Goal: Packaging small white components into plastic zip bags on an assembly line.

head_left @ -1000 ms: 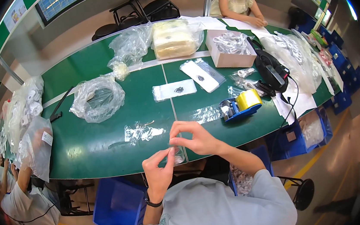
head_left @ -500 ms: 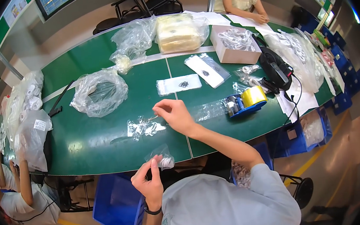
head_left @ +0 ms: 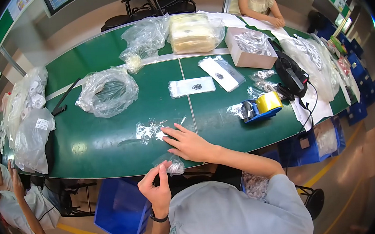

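Note:
A small clear plastic bag (head_left: 169, 160) with a white coiled cable (head_left: 175, 168) inside is pinched between the thumb and fingers of my left hand (head_left: 156, 192), just over the table's near edge. My right hand (head_left: 191, 145) has its fingers spread, low over the green table, and holds nothing that I can see. Its fingertips reach the right side of a scatter of small shiny, whitish pieces (head_left: 146, 131), too fine to name. Just beyond these fingers lies one small white sliver (head_left: 183, 120).
Right of my hand stands a blue tape dispenser (head_left: 259, 115) with a yellow roll. Flat white bags (head_left: 193, 86), a ring-shaped clear plastic bundle (head_left: 101, 108) and a box of white cables (head_left: 247, 61) lie farther back. A blue bin (head_left: 114, 205) is below the left edge. Co-workers sit left and far right.
My right hand has come down toward me, and its pinched fingers have spread apart. A small white sliver now shows on the table by it. My left hand still holds the bag.

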